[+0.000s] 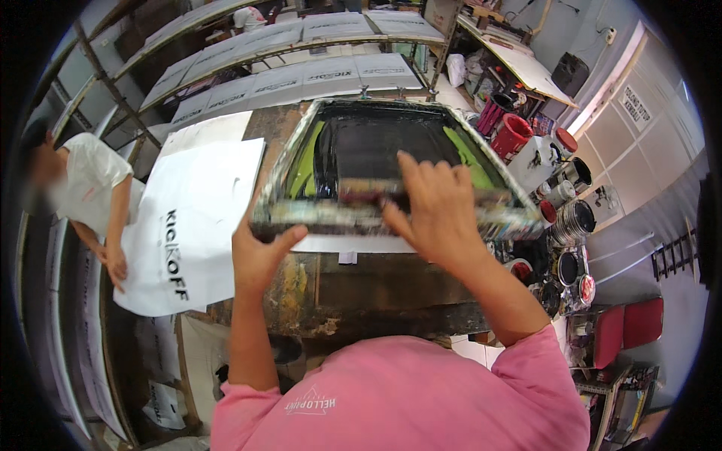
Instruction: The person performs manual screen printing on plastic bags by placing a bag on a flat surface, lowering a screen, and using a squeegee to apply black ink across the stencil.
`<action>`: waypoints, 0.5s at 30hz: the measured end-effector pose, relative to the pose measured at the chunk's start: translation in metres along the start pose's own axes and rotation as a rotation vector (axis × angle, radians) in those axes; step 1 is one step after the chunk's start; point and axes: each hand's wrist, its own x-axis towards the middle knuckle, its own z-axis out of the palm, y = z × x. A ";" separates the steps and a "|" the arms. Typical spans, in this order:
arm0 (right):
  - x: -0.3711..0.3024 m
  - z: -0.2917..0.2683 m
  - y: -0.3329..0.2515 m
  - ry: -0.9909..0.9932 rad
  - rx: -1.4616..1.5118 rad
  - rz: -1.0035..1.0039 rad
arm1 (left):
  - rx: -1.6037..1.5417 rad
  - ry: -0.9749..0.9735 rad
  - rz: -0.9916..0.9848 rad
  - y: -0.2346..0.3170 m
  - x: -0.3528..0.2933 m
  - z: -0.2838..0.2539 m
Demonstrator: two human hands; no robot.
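A screen printing frame (301, 214) with paint-crusted edges lies over the worktable, its mesh coated in black ink (383, 143) with green strips at both sides. My left hand (259, 259) grips its near left corner, thumb along the front edge and fingers partly hidden. Inside the near edge, my right hand (440, 207) is closed around a squeegee (365, 189), index finger stretched forward over it. Motion blurs the squeegee and near edge. White paper (346, 244) shows under the frame's near side.
At left, a person in a white shirt (94, 177) handles a printed white sheet (192, 218). Racks of printed sheets (282, 79) stand behind the stained wooden table (301, 301). Paint cans and tubs (511, 135) crowd the right side. A red chair (628, 331) stands at lower right.
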 end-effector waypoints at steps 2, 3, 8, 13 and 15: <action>-0.019 0.010 0.007 -0.152 0.064 -0.089 | 0.043 0.036 -0.158 -0.020 -0.022 0.002; -0.026 0.018 0.014 -0.212 0.103 -0.144 | 0.249 0.037 -0.067 -0.032 -0.030 0.001; -0.038 0.085 0.054 -0.612 0.419 -0.125 | 0.440 -0.020 -0.230 -0.108 -0.069 0.001; 0.016 0.177 0.105 -0.299 0.339 -0.094 | 0.618 0.028 -0.065 -0.157 -0.082 -0.003; 0.058 0.215 0.131 -0.211 0.290 -0.129 | 0.682 0.025 -0.092 -0.163 -0.084 -0.005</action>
